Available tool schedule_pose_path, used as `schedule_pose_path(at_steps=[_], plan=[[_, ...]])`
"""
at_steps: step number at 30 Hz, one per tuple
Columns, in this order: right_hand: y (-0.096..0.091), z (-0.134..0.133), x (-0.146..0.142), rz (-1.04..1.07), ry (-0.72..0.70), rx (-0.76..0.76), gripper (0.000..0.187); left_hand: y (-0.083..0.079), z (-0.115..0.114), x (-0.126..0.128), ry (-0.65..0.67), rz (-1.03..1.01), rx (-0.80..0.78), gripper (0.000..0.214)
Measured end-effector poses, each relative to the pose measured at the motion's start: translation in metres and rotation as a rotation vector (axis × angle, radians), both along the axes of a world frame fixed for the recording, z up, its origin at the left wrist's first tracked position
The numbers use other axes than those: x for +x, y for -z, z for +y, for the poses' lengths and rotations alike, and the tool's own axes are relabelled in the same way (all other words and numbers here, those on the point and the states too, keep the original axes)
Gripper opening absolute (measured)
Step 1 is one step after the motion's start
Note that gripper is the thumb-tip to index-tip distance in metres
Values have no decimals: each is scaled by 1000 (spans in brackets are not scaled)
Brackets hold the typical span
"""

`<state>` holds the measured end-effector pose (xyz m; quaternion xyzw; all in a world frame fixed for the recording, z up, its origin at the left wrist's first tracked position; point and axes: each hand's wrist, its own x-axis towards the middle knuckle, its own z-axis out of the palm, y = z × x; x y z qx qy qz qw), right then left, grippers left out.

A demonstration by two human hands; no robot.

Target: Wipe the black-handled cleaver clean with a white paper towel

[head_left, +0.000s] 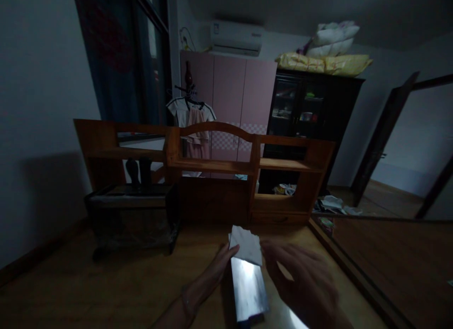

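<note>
A broad, shiny metal blade that looks like a cleaver (247, 289) points away from me, a dark piece at its near end partly cut off by the frame. Folded white paper or cloth (246, 244) covers its far end. From the left, my left hand (226, 258) grips this white sheet and the blade's side, thumb on top. Blurred by motion, my right hand (300, 274) is just right of the blade, thumb and fingers apart, fingertips near the sheet's right edge. I see nothing held in it.
Ahead stands a wooden shelf unit (212, 166). A dark-framed, glass-like box (130, 220) is at left, with two dark upright shapes on it. A raised wooden edge (350, 272) runs along the right. Behind are a pink wardrobe (230, 90), a black cabinet (327, 112) and a door (382, 140).
</note>
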<state>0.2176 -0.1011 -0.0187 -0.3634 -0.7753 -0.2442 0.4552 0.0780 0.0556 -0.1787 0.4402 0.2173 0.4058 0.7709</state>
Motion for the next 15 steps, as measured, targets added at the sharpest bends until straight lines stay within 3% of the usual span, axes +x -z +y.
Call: schedule_pose_path(at_steps=[3, 7, 10, 15], plan=[[50, 62, 11, 35, 43, -225, 36, 15, 8, 3, 2, -2, 46, 50], [107, 88, 15, -53, 39, -630, 40, 22, 12, 3, -12, 12, 71, 51], [119, 84, 11, -41, 13, -801, 44, 18, 7, 1, 46, -17, 19, 55], [110, 89, 7, -74, -27, -850, 47, 7, -1, -1, 84, -33, 67, 68]])
